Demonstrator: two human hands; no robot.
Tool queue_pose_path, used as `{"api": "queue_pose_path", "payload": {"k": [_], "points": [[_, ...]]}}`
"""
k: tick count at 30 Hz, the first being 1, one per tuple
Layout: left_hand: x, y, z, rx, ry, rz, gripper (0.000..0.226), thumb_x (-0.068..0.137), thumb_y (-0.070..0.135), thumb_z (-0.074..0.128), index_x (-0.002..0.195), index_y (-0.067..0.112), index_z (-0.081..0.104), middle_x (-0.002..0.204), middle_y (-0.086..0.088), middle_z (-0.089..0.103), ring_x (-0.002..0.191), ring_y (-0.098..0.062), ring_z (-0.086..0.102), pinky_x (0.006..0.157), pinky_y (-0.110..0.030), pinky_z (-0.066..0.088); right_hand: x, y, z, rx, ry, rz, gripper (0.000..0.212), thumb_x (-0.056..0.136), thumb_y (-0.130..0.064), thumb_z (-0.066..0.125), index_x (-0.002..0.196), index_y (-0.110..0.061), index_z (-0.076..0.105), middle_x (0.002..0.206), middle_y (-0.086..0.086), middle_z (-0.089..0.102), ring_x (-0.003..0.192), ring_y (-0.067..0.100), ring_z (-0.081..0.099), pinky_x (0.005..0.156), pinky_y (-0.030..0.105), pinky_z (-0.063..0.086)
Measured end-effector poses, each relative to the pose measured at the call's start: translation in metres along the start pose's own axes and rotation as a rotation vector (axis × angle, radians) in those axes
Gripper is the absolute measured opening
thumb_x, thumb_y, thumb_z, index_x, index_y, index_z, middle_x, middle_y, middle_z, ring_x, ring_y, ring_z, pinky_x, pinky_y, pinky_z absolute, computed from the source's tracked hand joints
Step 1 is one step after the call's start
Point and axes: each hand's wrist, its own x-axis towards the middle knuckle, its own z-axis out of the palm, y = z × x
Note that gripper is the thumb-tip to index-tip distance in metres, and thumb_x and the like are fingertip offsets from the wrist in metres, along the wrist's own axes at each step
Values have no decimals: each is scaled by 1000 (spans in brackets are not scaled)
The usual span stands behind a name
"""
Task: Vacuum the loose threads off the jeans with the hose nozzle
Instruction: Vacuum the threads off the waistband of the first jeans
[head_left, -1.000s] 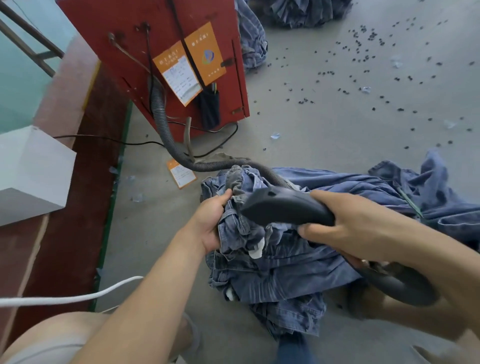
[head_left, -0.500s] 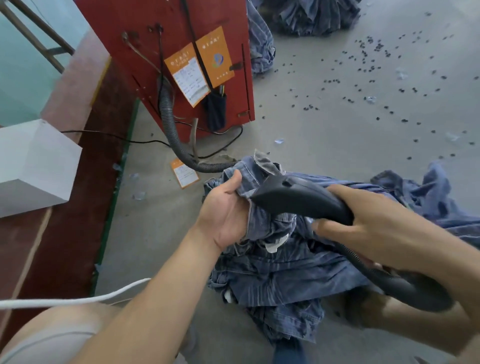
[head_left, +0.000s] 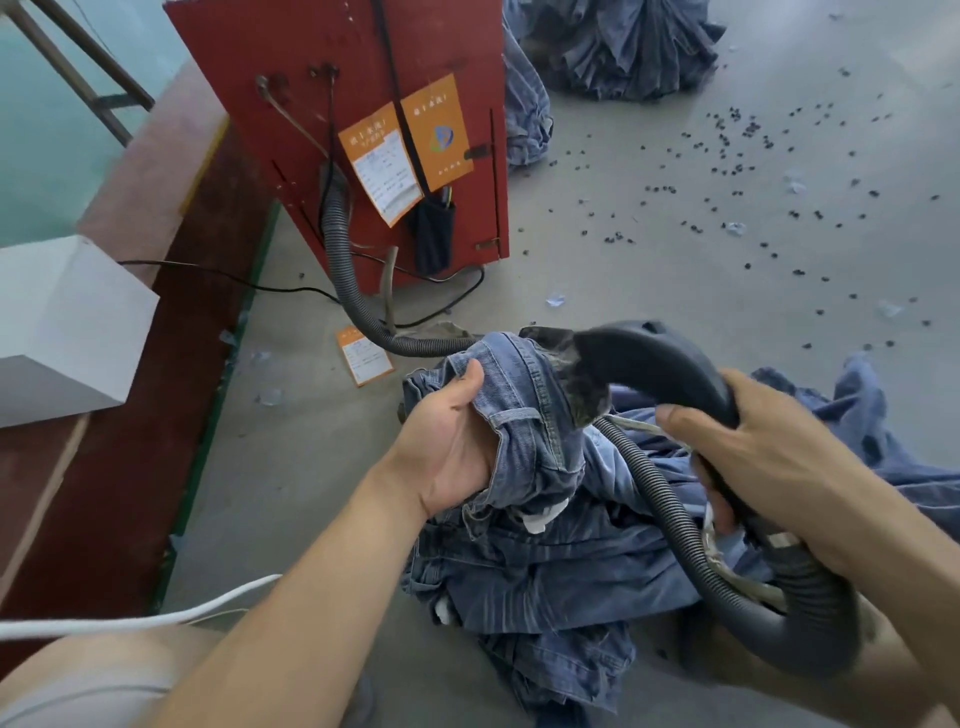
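Blue jeans (head_left: 545, 551) lie bunched on the grey floor in front of me. My left hand (head_left: 447, 447) grips a raised fold of the denim near a seam, thumb on top. My right hand (head_left: 753, 447) holds the curved dark handle of the hose nozzle (head_left: 644, 358). The nozzle's dusty mouth presses against the lifted fold just right of my left hand. A ribbed grey hose (head_left: 665, 514) loops under my right hand and across the jeans.
A red vacuum cabinet (head_left: 363, 78) with orange tags stands behind, and a hose (head_left: 343, 270) runs from it to the floor. A white box (head_left: 62, 322) sits at left on a red ledge. More jeans (head_left: 618, 47) are heaped at the back. Small dark bits (head_left: 727, 156) scatter the floor.
My left hand has lifted the denim fold higher and turned it. The nozzle has risen with it and moved right along the fold.
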Motion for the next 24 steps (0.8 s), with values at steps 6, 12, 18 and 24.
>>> {"api": "queue_pose_path", "payload": {"k": [6,12,18,24], "points": [[-1,0,-4,29,4,1,59,111,45,26,151,6,47,152,-18,53,140,-37,51,113,-51,46,-6,-6,-30,93,-77,-30,18,93,-48,66,92,-30,60,54,18,62,39,36,57,39,32,46],[-5,-5,-6,-50,-39,-55,63,112,48,23,155,5,42,157,-21,45,144,-41,44,119,-57,34,5,-15,9,-158,-166,-9,20,93,-48,63,95,-29,58,57,6,69,43,24,64,41,29,47],[-6,1,-13,-91,-5,9,63,111,47,25,152,2,44,152,-23,50,139,-42,50,111,-56,46,11,-5,-28,70,-98,-13,18,92,-49,65,90,-31,60,55,15,65,39,32,58,39,31,46],[-6,1,-11,-127,18,25,63,111,45,25,139,-1,59,146,-25,56,132,-42,58,103,-55,53,4,-8,2,-288,-197,-25,29,87,-57,62,95,-29,59,65,3,72,46,17,65,49,37,55]]}}
